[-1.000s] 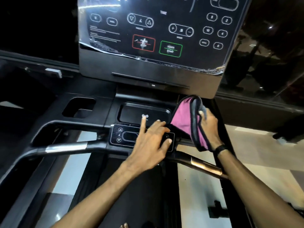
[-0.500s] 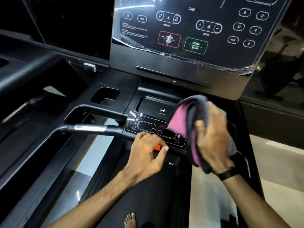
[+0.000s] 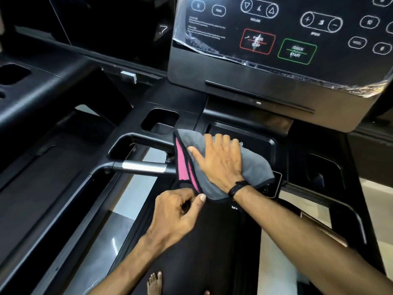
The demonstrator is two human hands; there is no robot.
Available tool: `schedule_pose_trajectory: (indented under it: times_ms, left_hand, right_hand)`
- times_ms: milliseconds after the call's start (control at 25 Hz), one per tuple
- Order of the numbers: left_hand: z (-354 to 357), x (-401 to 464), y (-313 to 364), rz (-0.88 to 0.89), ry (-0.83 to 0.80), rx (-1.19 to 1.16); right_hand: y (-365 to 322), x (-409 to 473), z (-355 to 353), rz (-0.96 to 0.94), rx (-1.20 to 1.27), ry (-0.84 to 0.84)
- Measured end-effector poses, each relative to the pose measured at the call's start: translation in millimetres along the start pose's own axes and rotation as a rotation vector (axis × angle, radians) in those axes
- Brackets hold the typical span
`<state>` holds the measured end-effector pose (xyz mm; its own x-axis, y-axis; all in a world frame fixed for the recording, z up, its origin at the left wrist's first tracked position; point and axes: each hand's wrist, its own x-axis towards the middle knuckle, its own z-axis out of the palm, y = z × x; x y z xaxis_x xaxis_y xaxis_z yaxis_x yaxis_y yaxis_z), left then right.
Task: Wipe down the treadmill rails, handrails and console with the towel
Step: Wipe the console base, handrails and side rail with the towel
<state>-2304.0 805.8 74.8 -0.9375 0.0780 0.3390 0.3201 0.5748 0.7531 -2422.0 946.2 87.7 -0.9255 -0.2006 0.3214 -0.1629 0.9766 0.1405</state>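
A grey towel [image 3: 255,167] with a pink underside lies over the small control panel [image 3: 274,186] below the treadmill console [image 3: 276,39]. My right hand [image 3: 219,162] presses flat on the towel with its fingers spread. Just below, my left hand [image 3: 176,209] has its fingers curled at the towel's lower corner, and the thumb pinches the hem. The left handrail [image 3: 142,167], with its silver sensor band, runs out to the left of the towel.
A recessed tray [image 3: 265,141] and a cup holder [image 3: 159,120] sit beneath the console. The black belt [image 3: 212,252] carries a bare foot [image 3: 154,282]. The right handle frame [image 3: 344,213] curves down at the right. Another treadmill [image 3: 32,92] stands at the left.
My right hand brought the bunched towel leftward and down, spread it over the control panel and now presses flat. My left hand drew back from the panel to the towel's lower corner.
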Motion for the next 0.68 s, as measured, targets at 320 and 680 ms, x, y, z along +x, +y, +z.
schedule_pose_trajectory:
  times_ms: [320,680]
  left_hand:
    - [-41.1,38.8,-28.6,0.036,0.276,0.062]
    - [-8.1,91.2,-24.8,0.083,0.254,0.083]
  right_hand:
    - [-64.1,30.3,6.5,-0.081,0.043,-0.026]
    - [94.5,-47.6,-1.7,0.283,0.013,-0.103]
